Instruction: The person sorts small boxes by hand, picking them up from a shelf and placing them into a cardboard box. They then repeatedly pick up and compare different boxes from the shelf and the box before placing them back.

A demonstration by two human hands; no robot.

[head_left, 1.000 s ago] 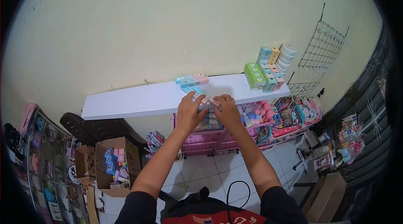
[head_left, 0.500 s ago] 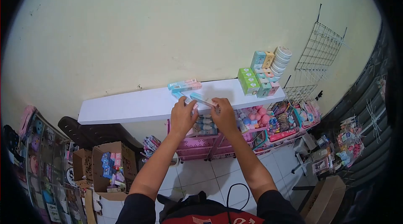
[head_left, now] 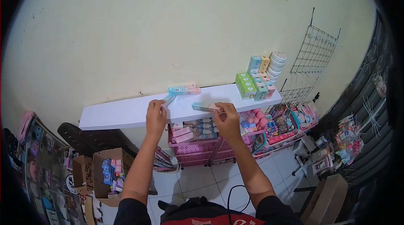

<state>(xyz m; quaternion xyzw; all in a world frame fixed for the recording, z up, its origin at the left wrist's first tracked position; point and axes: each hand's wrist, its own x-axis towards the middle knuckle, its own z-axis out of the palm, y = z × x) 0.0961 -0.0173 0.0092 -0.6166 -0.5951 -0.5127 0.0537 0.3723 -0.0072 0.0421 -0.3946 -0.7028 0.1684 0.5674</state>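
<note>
Above the white shelf, my right hand (head_left: 227, 119) pinches the right end of a slim teal-and-pink box (head_left: 203, 107). My left hand (head_left: 156, 117) has its fingers on another slim light-blue box (head_left: 169, 99), partly hidden by the fingertips and slanting toward the wall. Just beyond it, a small pile of similar blue-and-pink boxes (head_left: 185, 90) lies flat near the back of the shelf. The lettering on the boxes is too small to read.
The white shelf (head_left: 113, 113) runs along the wall. Green boxes (head_left: 245, 86), small pastel boxes (head_left: 261, 92) and stacked round white tubs (head_left: 276, 65) stand at its right end. Below are a pink cart (head_left: 195, 149) and a cardboard box (head_left: 101, 153); a wire grid (head_left: 312, 50) hangs right.
My hands have moved apart: the left went left with its slim box, while the right moved slightly right and down with its own. Pink boxes on the cart below now show between them.
</note>
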